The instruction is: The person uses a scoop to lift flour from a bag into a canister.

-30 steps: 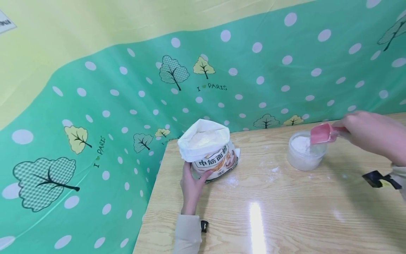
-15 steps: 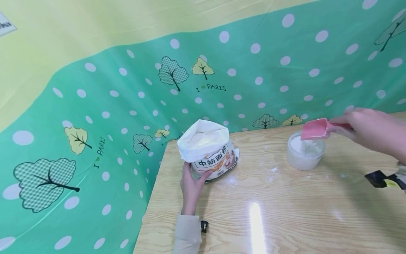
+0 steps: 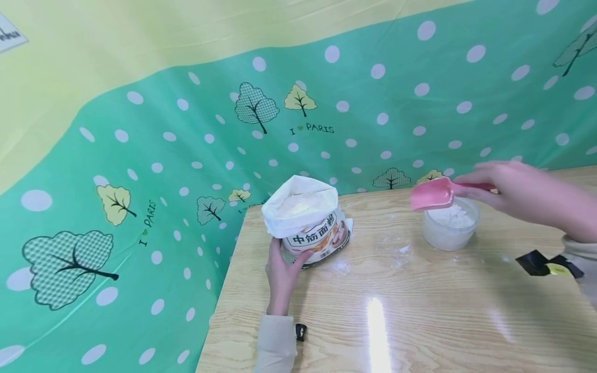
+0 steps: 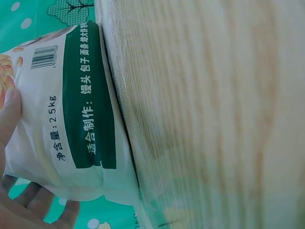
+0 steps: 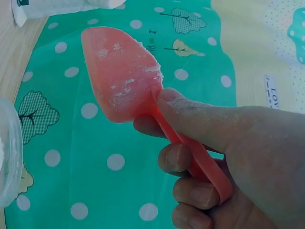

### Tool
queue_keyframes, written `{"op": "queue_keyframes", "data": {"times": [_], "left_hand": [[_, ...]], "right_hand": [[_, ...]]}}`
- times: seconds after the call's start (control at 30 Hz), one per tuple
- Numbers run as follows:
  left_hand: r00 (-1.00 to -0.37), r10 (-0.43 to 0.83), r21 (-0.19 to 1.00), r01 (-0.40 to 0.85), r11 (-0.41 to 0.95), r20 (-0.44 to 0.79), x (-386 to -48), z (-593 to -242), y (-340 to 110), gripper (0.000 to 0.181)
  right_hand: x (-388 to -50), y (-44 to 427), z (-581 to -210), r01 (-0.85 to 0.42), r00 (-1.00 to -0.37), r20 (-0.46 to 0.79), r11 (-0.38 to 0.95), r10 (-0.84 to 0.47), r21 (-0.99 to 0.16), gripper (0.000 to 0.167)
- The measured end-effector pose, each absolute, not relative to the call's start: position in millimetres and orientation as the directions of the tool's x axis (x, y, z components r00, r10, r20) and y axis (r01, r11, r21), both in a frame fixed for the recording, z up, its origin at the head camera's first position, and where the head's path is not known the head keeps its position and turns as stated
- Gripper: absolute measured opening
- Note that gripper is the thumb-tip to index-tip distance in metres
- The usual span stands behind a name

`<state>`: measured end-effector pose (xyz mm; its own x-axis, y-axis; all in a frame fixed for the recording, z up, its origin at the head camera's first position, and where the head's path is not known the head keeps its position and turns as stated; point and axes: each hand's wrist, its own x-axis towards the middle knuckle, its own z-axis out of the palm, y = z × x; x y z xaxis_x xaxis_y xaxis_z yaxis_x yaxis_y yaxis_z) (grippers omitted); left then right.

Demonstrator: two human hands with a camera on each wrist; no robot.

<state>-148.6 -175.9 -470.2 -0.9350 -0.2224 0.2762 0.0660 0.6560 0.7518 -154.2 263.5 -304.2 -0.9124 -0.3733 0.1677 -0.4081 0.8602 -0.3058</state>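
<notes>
My right hand (image 3: pixel 513 189) grips the handle of a pink scoop (image 3: pixel 431 194) above the left rim of a clear round tub (image 3: pixel 450 235) that holds white flour. In the right wrist view, flour clings to the scoop (image 5: pixel 121 76), and the fingers wrap its handle. My left hand (image 3: pixel 282 269) holds the side of an open flour bag (image 3: pixel 308 235) with its top folded outward; flour shows inside. The left wrist view has the thumb on the front of the bag (image 4: pixel 43 124) and the other fingers around its far side.
Spilled flour (image 3: pixel 401 251) dusts the wooden table (image 3: pixel 420 321) between bag and tub. A green and yellow patterned cloth (image 3: pixel 186 129) hangs behind and to the left of the table.
The right hand has carried the scoop leftward, from over the tub's right side to its left rim, and the scoop has tipped to show its hollow. The left hand and bag stay put.
</notes>
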Motion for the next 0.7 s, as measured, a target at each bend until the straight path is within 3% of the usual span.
{"op": "queue_keyframes", "data": {"times": [0.23,0.7], "left_hand": [[-0.936,-0.231,0.757,0.054,0.651,0.265,-149,-470,-176,0.093],[-0.930,-0.223,0.753,0.081,0.653,0.293,-149,-472,-176,0.094]], "right_hand": [[-157,247,-303,-0.460,-0.886,0.242,0.821,-0.396,-0.338,0.028],[-170,200,-296,-0.539,-0.842,0.235,0.767,-0.485,-0.349,0.022]]}}
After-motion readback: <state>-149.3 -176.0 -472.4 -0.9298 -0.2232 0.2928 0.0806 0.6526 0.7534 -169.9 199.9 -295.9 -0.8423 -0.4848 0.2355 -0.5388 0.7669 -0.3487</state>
